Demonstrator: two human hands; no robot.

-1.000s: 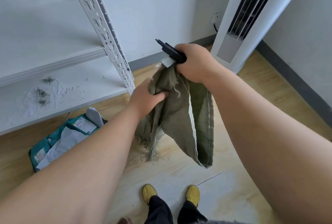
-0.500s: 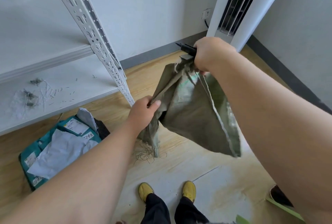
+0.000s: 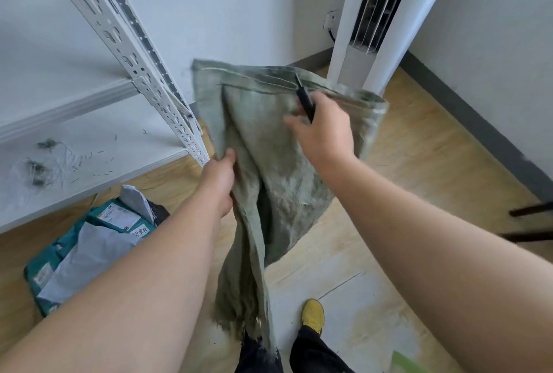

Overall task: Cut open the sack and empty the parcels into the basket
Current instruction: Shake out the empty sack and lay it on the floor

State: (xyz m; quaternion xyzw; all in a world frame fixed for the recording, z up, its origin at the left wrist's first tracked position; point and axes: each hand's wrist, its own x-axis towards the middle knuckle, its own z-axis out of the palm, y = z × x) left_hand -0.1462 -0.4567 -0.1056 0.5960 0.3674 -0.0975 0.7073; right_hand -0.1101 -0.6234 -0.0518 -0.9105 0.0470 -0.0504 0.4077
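Head view: sack (image 3: 269,163) now spread wide and lifted high between both hands, versus bunched and hanging folded a second ago. Left hand (image 3: 220,176) dropped lower along the left edge, fingers curled round the fabric, thumb on top. Right hand (image 3: 324,130) moved from clamping the top corner to lying against the upper panel, still carrying the black knife (image 3: 305,100), blade up near the hem; index finger and thumb stretched out, other fingers folded onto the handle. Fabric hangs limp and flat, frayed cut end (image 3: 248,324) dangling by the legs, no bulge anywhere; reads as empty, so cutting and dumping look done, remaining move likely a shake-out check or discarding the sack. Basket (image 3: 33,280), teal, sits on the floor at lower left under the white shelf (image 3: 89,145), holding parcels (image 3: 89,253): grey mailer bags plus teal packets with printed labels, piled above the rim. Loose thread scraps on the shelf board. Sack interior not visible, so emptiness is a judgement only.
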